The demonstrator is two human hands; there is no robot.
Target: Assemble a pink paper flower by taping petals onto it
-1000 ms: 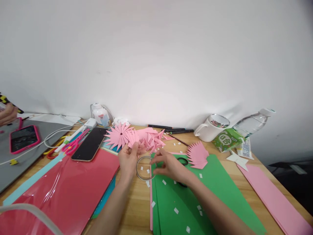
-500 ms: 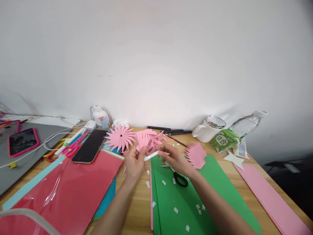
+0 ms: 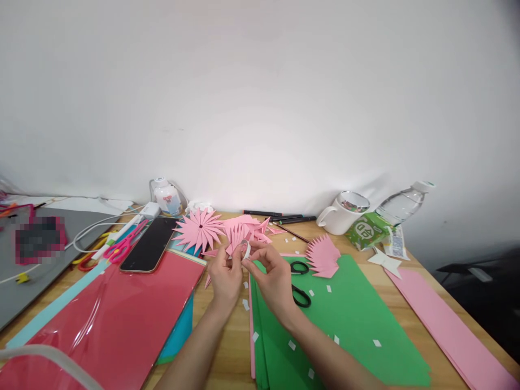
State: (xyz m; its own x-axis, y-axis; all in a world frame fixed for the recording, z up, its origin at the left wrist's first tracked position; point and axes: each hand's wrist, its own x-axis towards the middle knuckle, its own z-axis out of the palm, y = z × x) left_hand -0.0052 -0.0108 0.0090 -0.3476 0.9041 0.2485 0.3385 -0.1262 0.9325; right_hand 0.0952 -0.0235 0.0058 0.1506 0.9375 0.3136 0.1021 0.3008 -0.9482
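My left hand (image 3: 226, 276) and my right hand (image 3: 273, 276) are close together over the left edge of the green paper stack (image 3: 345, 319). Between their fingertips is a narrow white paper strip (image 3: 246, 249), bent into a small loop. Both hands are closed in a pinch on it. Folded pink paper pieces (image 3: 254, 230) lie just behind the fingers; whether the left hand also touches one cannot be made out. Black-handled scissors (image 3: 301, 299) rest on the green stack, their blades hidden by my right hand. Small white snippets (image 3: 292, 345) are scattered around.
A pink pinwheel-shaped paper flower (image 3: 200, 226) and a pink fan piece (image 3: 324, 256) flank the hands. Left are a phone (image 3: 150, 246), pink scissors (image 3: 124, 242) and a red sheet (image 3: 117, 314). A white mug (image 3: 339, 216) and a water bottle (image 3: 402, 203) stand back right.
The white strip was stretched straight between the hands; now it is curved into a loop. My right hand has moved left, toward my left hand, exposing more of the scissors' handles.
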